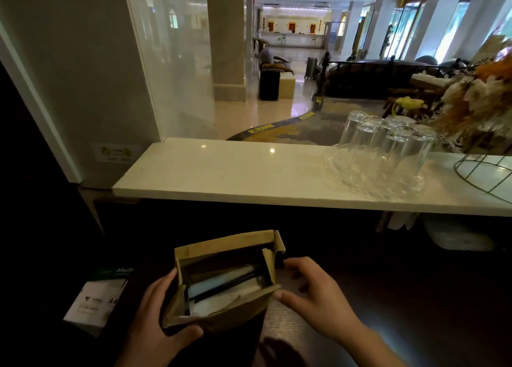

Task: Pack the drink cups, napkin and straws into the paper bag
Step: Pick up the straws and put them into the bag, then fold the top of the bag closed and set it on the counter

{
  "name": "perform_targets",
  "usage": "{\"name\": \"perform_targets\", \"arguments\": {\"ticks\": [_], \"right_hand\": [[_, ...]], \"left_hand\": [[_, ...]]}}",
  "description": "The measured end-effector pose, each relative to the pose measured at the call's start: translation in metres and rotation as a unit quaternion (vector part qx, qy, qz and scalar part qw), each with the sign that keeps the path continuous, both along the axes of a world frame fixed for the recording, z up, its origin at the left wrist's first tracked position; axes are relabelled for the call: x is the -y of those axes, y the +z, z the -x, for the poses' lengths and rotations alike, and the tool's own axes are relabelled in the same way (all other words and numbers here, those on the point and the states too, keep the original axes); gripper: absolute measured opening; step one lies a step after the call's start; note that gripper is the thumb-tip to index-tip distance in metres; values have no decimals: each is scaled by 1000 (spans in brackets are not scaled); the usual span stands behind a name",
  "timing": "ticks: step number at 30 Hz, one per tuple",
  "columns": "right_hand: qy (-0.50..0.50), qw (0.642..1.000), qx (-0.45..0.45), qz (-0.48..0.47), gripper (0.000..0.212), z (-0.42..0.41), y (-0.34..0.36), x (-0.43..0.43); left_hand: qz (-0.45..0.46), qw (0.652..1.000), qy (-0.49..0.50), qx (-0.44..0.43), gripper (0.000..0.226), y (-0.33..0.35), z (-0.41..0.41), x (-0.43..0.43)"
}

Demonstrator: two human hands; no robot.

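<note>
A: We have one bag (221, 308) down here on the dark table (388, 297), mouth open toward us. It's thin brown paper, so we judge it light, soft and quick to crease or tear at the rim.

B: Then we should take it by the side walls near the mouth, not by the folded flaps. Our left hand (155, 319) already does that: its grip is closed on the bag's left edge, thumb along the front wall.

A: And our right hand (313, 289) lies open, fingers spread, thumb tip touching the right corner, pinching nothing.

B: What's inside?

A: White paper, probably one napkin (210, 305), a pale blue strip, and dark thin sticks that may be straws (221, 283). We can't count them, it's too dim. We see no drink cups at all.

B: Further out?

A: One ream (94, 300) of paper to the left, just beside the bag. On the white shelf (221, 169) above, about six glasses (388, 142) stand upside down on one glass tray (360, 178); those look fragile, but they aren't ours to pack.
</note>
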State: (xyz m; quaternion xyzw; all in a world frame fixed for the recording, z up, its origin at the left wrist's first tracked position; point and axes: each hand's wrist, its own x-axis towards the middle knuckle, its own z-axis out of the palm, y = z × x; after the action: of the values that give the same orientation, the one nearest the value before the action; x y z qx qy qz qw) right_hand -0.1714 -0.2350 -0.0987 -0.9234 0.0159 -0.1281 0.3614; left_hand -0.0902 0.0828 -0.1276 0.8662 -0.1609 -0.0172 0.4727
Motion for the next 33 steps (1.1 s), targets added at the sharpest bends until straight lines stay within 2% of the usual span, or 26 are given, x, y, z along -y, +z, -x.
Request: {"name": "perform_targets", "arguments": {"ticks": [2,5,15,21,25,29,33], "right_hand": [[6,1000,-17,21,64,-1,-6,-2],[8,999,-23,34,67,-3,-12,-6],[13,1000,-3,22,56,-6,-14,-8],[7,1000,14,-2,45,-13,-14,-13],[-2,999,22,-23,35,-19,-13,-13],[-2,1000,29,-6,28,-29,-12,-17],[-6,999,31,-12,24,-33,-19,-19]], "left_hand": [[-2,999,-2,-32,115,-2,5,1],[-10,999,14,-52,112,-7,9,3],[12,997,71,-16,88,-8,9,14],[-14,991,133,28,44,-7,6,21],[-11,990,130,47,20,-1,2,26],[-15,990,122,72,21,4,0,29],[25,988,148,38,38,1,2,26]]}}
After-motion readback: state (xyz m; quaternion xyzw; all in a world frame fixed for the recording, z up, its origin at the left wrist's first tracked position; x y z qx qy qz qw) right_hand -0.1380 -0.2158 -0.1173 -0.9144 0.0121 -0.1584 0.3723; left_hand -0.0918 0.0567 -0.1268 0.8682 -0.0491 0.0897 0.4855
